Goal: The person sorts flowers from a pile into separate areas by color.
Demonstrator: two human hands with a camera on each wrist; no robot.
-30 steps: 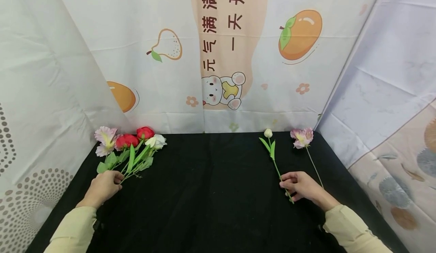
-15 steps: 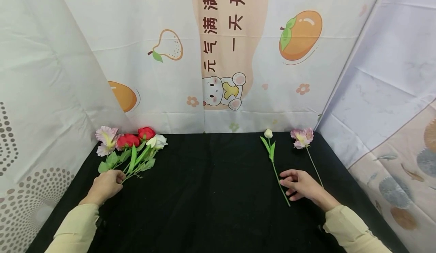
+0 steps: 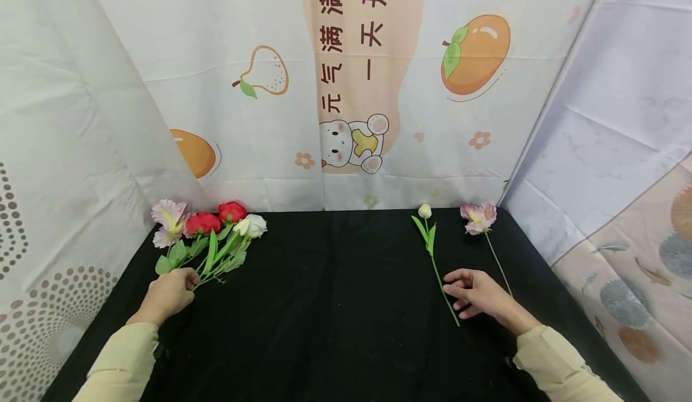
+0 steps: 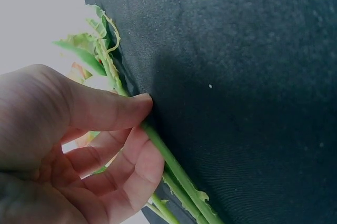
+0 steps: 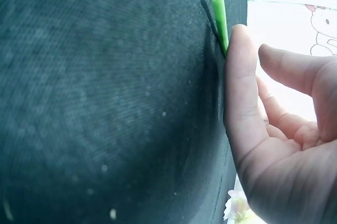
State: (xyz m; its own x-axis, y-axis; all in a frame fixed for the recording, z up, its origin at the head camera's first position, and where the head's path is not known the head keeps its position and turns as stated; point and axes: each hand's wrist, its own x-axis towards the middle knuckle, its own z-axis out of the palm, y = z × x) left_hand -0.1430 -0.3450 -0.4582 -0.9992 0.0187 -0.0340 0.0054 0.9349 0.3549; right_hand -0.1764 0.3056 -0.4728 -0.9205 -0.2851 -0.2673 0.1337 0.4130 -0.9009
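My left hand (image 3: 167,294) pinches green stems (image 4: 176,163) between thumb and fingers at the table's left. Beyond it fan out a pink flower (image 3: 169,216), two red flowers (image 3: 202,224) and a white rose-like flower (image 3: 251,226). On the right, a white tulip (image 3: 424,211) with two long leaves lies on the black cloth. Next to its stem my right hand (image 3: 478,294) is held with loosely bent fingers, thumb apart from the index finger. The right wrist view shows the cut stem end (image 5: 218,11) beyond the fingertips, not gripped.
A second pink flower (image 3: 479,217) lies right of the tulip, its lower stem hidden behind my right hand. Black cloth (image 3: 324,306) covers the table. A printed white curtain (image 3: 259,137) hangs at the back, with more curtains at both sides.
My right fingers have let go of the white tulip, whose stem end has shifted slightly left. The left hand has stayed almost in place on the stems.
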